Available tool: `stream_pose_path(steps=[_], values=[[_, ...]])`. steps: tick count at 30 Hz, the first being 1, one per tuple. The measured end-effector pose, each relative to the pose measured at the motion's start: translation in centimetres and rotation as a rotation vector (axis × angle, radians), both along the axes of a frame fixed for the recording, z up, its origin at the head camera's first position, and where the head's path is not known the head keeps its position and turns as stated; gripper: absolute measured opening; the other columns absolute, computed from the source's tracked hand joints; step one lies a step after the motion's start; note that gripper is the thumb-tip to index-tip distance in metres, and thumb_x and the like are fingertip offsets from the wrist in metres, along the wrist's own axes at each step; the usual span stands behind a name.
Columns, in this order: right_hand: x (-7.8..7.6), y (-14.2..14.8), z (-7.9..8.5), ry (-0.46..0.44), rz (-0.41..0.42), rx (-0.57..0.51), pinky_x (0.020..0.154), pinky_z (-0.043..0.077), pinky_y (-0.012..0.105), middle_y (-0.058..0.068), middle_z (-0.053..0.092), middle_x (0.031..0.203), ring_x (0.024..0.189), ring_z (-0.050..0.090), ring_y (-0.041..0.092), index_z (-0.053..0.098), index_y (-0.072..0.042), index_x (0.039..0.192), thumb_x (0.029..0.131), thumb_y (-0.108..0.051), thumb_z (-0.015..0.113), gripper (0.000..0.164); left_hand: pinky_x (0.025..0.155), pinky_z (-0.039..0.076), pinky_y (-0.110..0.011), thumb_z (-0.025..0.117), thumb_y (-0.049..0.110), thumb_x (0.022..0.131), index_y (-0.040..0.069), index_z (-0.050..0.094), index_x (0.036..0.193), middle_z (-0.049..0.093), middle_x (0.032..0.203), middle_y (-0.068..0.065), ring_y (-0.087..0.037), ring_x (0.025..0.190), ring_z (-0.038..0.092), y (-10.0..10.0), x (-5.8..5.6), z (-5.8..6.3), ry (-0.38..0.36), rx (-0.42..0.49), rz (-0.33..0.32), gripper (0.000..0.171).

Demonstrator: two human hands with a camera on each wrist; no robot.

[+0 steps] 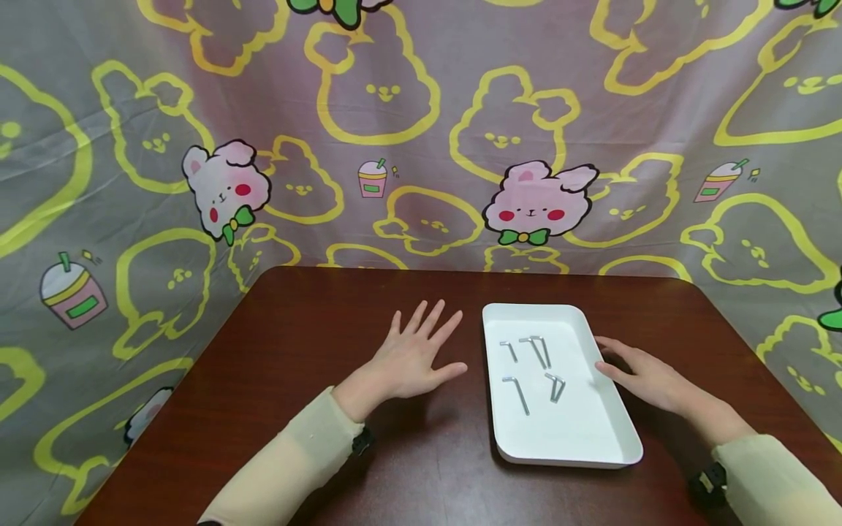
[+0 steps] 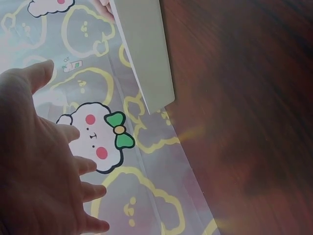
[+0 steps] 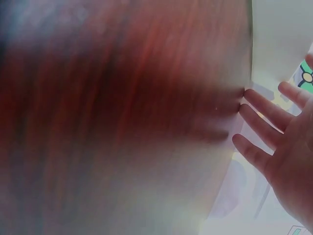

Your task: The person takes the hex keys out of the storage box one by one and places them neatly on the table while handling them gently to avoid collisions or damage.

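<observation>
A white rectangular tray (image 1: 566,438) stands on the table, right of the middle in the head view. Several silver L-shaped hex keys (image 1: 516,394) lie scattered on its floor. To the left of the tray, apart from it, my left hand (image 1: 411,361) hovers palm down with fingers spread, holding nothing. My right hand (image 1: 647,372) is at the tray's right side, its thumb and fingertips at the wall. In the right wrist view its fingers (image 3: 266,110) are fairly straight beside the tray wall (image 3: 276,39); whether they press on it is hard to tell.
The dark brown wooden table (image 1: 316,321) carries the tray. A grey curtain (image 1: 408,73) with yellow outlines and rabbit prints hangs behind the table and along its sides. Dark wrist devices (image 1: 710,482) sit at both sleeves.
</observation>
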State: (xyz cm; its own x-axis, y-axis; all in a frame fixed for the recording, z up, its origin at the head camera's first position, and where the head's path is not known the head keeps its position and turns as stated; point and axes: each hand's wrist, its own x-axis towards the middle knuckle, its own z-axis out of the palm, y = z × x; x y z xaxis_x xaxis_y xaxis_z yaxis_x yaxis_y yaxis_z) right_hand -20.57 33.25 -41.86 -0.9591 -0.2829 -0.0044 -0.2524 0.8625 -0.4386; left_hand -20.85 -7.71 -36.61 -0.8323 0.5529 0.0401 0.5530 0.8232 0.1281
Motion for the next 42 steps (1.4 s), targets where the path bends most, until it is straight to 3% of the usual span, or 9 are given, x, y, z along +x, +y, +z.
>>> stream_pose_path(steps=[14,26,35,42], values=[[0.1,0.0,0.1,-0.022,0.008,-0.023,0.092,0.036,0.065,0.031,0.046,0.136,0.124,0.041,0.049,0.036,0.004,0.144,0.098,-0.045,0.054,0.069,0.110,0.005,-0.063,0.033,0.073,0.091,0.033,0.001,0.156,-0.001,0.162,-0.002,-0.029,0.147,0.000,1.5,-1.6,0.5,-0.025,0.018,-0.016,0.083],[0.1,-0.3,0.5,-0.059,0.019,-0.046,0.091,0.039,0.061,0.030,0.048,0.134,0.123,0.044,0.048,0.036,0.005,0.144,0.097,-0.041,0.057,0.069,0.112,0.007,-0.057,0.034,0.070,0.093,0.032,0.005,0.157,0.004,0.162,0.001,-0.025,0.147,0.005,2.6,-3.5,0.6,-0.080,0.098,-0.059,0.079],[0.2,-0.3,0.7,-0.090,0.006,-0.054,0.089,0.041,0.061,0.030,0.047,0.135,0.121,0.045,0.048,0.033,0.003,0.146,0.097,-0.042,0.058,0.071,0.113,0.020,-0.046,0.045,0.063,0.093,0.028,0.016,0.157,0.018,0.160,-0.002,-0.019,0.144,0.021,3.6,-5.3,1.0,-0.118,0.169,-0.125,0.078],[0.2,-0.4,0.9,-0.090,0.009,-0.047,0.088,0.041,0.061,0.029,0.048,0.134,0.121,0.046,0.047,0.034,0.002,0.146,0.096,-0.043,0.057,0.071,0.111,0.027,-0.038,0.054,0.060,0.091,0.028,0.026,0.154,0.026,0.157,0.004,-0.012,0.142,0.024,4.6,-6.3,1.2,-0.153,0.231,-0.176,0.076]])
